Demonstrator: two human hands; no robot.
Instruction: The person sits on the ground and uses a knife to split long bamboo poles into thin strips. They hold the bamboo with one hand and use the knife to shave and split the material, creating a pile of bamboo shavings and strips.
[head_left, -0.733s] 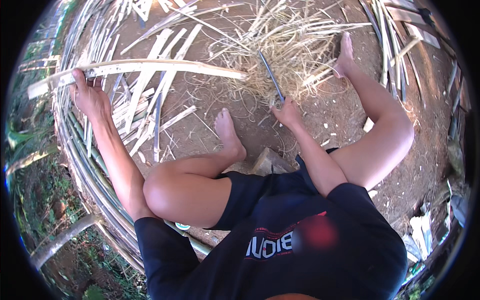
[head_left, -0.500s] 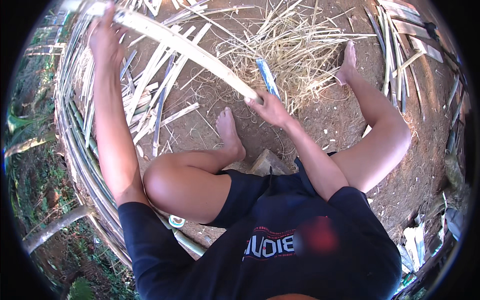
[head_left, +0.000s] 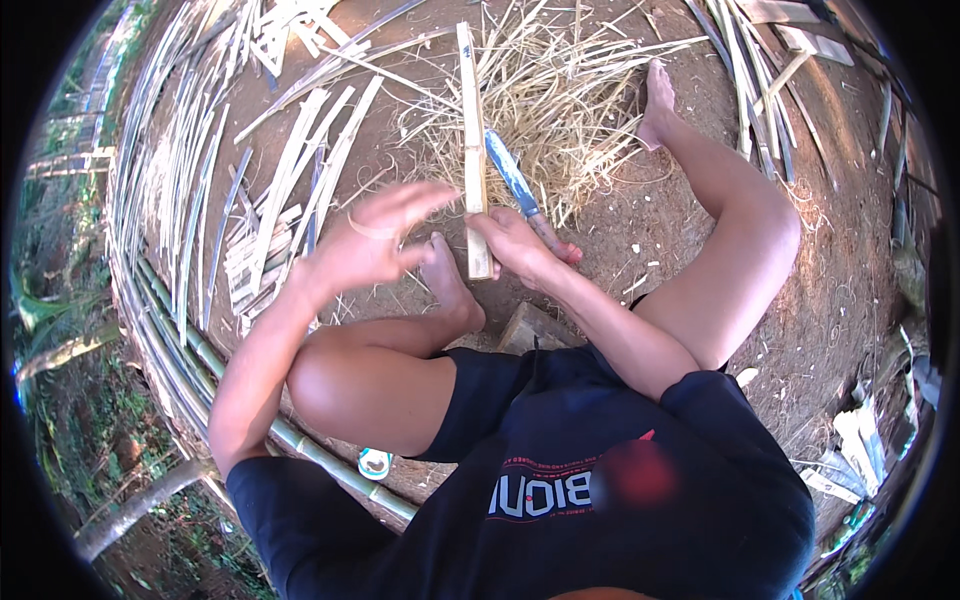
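My right hand (head_left: 512, 245) is closed around the lower part of a split bamboo slat (head_left: 472, 120), which points away from me. The slat is pale, with a dark mark near its far end. To its left, my left hand (head_left: 385, 235) is in the air with its fingers spread, blurred by motion, apart from the slat. Just beyond my right hand is a knife (head_left: 512, 175) with a blue-and-white smeared blade and a worn handle; whether the hand touches it I cannot tell.
A heap of thin bamboo shavings (head_left: 560, 110) covers the ground ahead. Split bamboo strips (head_left: 300, 170) lie at the left, more strips (head_left: 760, 90) at the far right. Long green bamboo poles (head_left: 330, 460) run along my left. A wooden block (head_left: 535, 328) sits between my legs, a small round container (head_left: 374, 463) beside my left thigh.
The slat has swung from pointing far left to pointing straight ahead in my right hand. My left hand has left its far end and come back toward me, fingers spread.
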